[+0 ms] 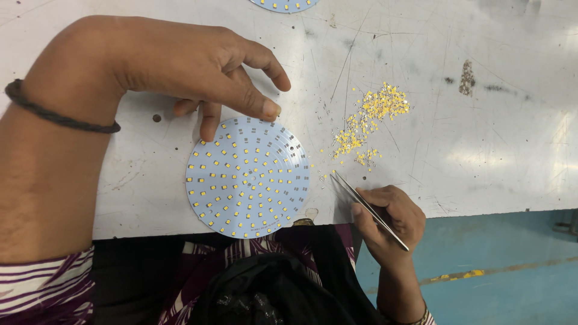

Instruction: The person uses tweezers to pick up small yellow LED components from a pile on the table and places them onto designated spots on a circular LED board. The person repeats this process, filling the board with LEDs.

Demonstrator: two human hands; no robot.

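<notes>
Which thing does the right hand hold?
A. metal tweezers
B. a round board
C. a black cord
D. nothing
A: the right hand grips thin metal tweezers, their tips resting on the table between the round board and the pile of small yellow parts.

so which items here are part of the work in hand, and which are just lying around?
In use:
- round LED board, left hand fingertips on its top edge
- tweezers in right hand
- pile of small yellow chips, near the tweezer tips

Lying about:
- second round board, at the table top edge
</notes>
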